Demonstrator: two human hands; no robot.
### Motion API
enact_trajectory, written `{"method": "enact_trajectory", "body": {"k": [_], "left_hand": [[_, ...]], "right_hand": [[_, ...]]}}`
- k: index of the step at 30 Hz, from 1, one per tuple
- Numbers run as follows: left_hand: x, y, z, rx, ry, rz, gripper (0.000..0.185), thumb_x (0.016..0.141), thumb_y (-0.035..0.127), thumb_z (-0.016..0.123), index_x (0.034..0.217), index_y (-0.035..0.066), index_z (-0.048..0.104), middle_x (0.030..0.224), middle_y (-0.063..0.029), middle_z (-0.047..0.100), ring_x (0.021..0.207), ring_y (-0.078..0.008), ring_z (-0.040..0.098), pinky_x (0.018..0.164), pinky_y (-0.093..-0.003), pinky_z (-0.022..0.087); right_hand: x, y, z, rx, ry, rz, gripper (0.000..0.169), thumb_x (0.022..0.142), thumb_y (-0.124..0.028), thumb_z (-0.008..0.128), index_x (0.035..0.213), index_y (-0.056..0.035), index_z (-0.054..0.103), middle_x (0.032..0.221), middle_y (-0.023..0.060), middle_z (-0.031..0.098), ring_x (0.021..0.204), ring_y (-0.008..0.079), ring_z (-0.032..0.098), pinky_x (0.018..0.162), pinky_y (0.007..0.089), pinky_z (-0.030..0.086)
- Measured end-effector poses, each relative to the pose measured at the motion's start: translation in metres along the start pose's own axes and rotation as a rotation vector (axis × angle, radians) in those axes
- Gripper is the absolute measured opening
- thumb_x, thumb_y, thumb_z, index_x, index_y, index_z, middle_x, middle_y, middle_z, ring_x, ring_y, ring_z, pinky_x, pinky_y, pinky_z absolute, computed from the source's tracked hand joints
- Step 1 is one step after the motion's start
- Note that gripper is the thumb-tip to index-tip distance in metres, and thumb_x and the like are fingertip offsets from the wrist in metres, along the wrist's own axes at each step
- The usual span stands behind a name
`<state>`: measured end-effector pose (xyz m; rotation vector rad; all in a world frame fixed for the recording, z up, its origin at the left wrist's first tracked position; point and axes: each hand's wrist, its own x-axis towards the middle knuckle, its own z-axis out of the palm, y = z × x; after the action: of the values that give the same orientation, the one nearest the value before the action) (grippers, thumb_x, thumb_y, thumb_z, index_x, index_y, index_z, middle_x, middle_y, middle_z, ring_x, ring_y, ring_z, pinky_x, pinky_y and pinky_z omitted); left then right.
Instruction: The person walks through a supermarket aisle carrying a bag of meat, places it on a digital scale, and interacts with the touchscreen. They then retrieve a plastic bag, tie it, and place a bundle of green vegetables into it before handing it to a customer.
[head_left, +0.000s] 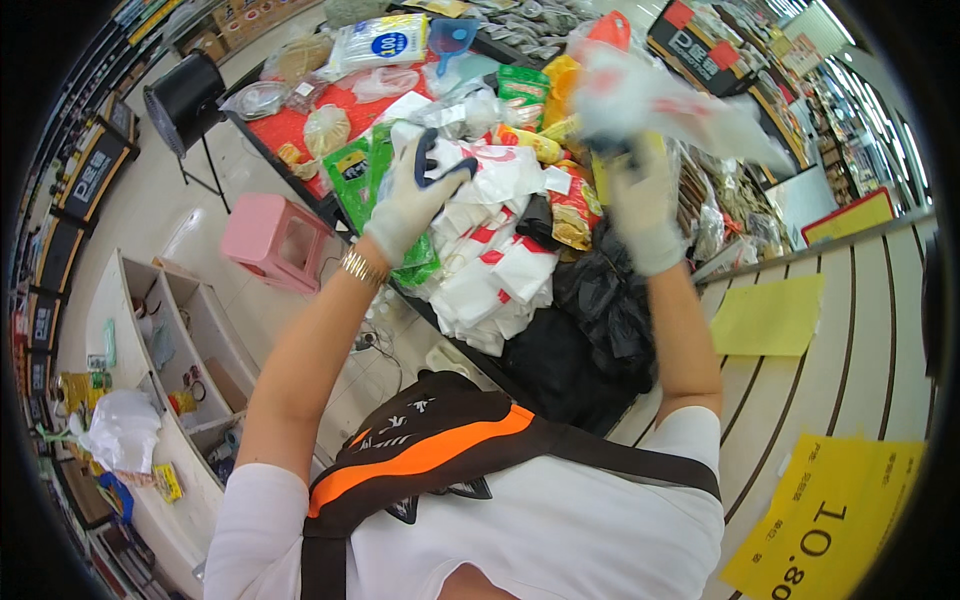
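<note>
A knitted work glove, pale with dark fingertips, covers each hand. My left hand (420, 187) rests on a crumpled white plastic bag with red print (499, 171), thumb and fingers spread; whether it pinches the bag cannot be told. Beneath lies a heap of white and red plastic bags (487, 277). Raised at the right, my right hand (634, 172) grips a white plastic bag with red print (660, 105), blurred by motion. Between the hands are a red and yellow food packet (576, 206) and a yellow packet (529, 142). Green packets (352, 176) lie left of my left hand.
Black plastic bags (607, 292) fill the near right of the table. Farther back lie a pack of white bags (379, 45), a blue scoop (452, 39) and a green pouch (523, 94). A pink stool (276, 241) and black fan (184, 101) stand left; a slatted panel (847, 375) borders the right.
</note>
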<state>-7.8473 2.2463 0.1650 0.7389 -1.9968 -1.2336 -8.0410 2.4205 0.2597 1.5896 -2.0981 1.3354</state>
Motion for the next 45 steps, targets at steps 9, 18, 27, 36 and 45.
{"method": "enact_trajectory", "body": {"k": [9, 18, 27, 36, 45], "left_hand": [[-0.242, -0.015, -0.149, -0.681, 0.605, -0.424, 0.027, 0.094, 0.013, 0.053, 0.116, -0.002, 0.058, 0.099, -0.0035, 0.062, 0.084, -0.009, 0.057, 0.075, -0.0233, 0.048], [-0.568, 0.076, -0.238, 0.152, 1.193, -0.269, 0.045, 0.1, 0.027, 0.044, 0.128, -0.009, 0.047, 0.128, -0.015, 0.054, 0.118, -0.0204, 0.051, 0.104, -0.0339, 0.036], [-0.813, 0.15, -0.227, 0.356, 1.869, -0.403, 0.029, 0.098, 0.003, 0.042, 0.123, -0.005, 0.053, 0.123, -0.0112, 0.058, 0.104, -0.0149, 0.054, 0.095, -0.0295, 0.043], [-1.012, 0.236, -0.198, 0.447, 2.126, -0.29, 0.034, 0.101, 0.014, 0.038, 0.122, -0.006, 0.056, 0.118, -0.0138, 0.061, 0.106, -0.0227, 0.058, 0.093, -0.0348, 0.046], [-0.968, 0.354, -0.21, 0.134, 1.866, -0.135, 0.06, 0.102, 0.042, 0.034, 0.134, -0.007, 0.042, 0.119, -0.0129, 0.058, 0.108, -0.0184, 0.057, 0.096, -0.0299, 0.043]], "right_hand": [[-0.11, -0.167, 0.174, 0.588, -0.893, -0.704, 0.045, 0.074, -0.02, 0.069, 0.115, -0.0074, 0.056, 0.115, 0.0146, 0.057, 0.096, 0.032, 0.06, 0.082, 0.0411, 0.049], [-0.169, -0.265, 0.278, 0.999, -0.986, -0.24, 0.043, 0.084, -0.008, 0.061, 0.124, 0.0011, 0.051, 0.115, 0.0131, 0.061, 0.106, 0.0216, 0.058, 0.094, 0.0336, 0.044], [-0.491, -0.49, 0.3, 0.833, -1.087, -1.269, 0.057, 0.067, -0.009, 0.066, 0.123, -0.0102, 0.052, 0.104, 0.0136, 0.059, 0.097, 0.0316, 0.055, 0.094, 0.0426, 0.038], [-0.609, -0.551, 0.226, 0.802, -1.498, -1.799, 0.044, 0.076, -0.024, 0.063, 0.117, -0.0077, 0.058, 0.103, 0.0161, 0.062, 0.098, 0.03, 0.059, 0.095, 0.0437, 0.039], [-0.642, -0.642, 0.254, 0.916, -2.655, -0.832, 0.049, 0.092, -0.032, 0.053, 0.129, -0.0004, 0.051, 0.122, 0.0104, 0.06, 0.114, 0.0209, 0.054, 0.099, 0.0324, 0.04]]}}
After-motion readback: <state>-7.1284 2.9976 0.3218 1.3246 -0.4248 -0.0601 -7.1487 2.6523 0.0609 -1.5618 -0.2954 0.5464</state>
